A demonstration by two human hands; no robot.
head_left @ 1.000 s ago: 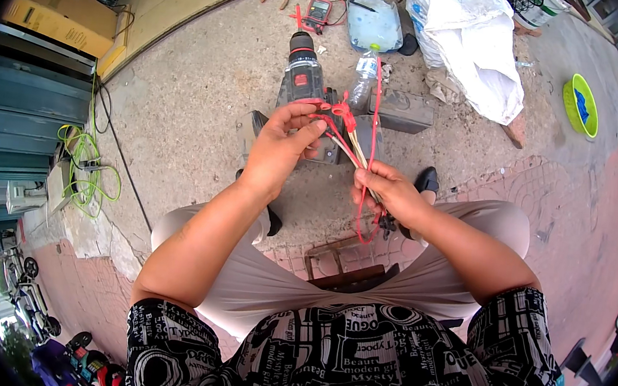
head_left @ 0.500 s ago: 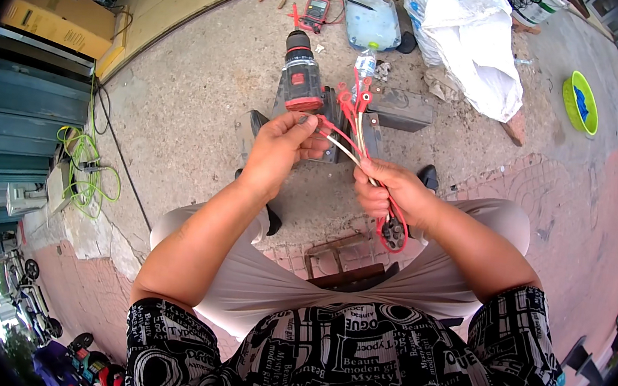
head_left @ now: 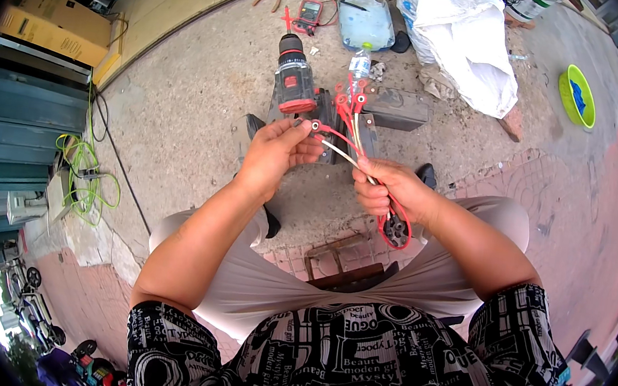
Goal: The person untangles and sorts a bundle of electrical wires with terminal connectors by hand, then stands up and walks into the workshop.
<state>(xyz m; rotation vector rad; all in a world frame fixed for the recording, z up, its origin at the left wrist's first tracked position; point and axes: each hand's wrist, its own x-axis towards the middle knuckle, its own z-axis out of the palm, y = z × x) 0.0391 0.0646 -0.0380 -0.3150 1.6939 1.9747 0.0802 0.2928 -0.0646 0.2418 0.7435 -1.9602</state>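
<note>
- Left hand [head_left: 274,153] pinches the ringed end of one red wire between thumb and fingertips, just above the knees.
- Right hand [head_left: 387,190] fists tight around the wire bundle [head_left: 351,126]; red leads fan up from it and a red loop hangs below, its dark end hard to make out.
- Cordless drill [head_left: 294,82] lies beyond, half hiding a dark block.
- Cardboard box [head_left: 54,24] far left, white sack [head_left: 461,39] and green bowl [head_left: 577,97] top right.
- Bare concrete lies open at left.
</note>
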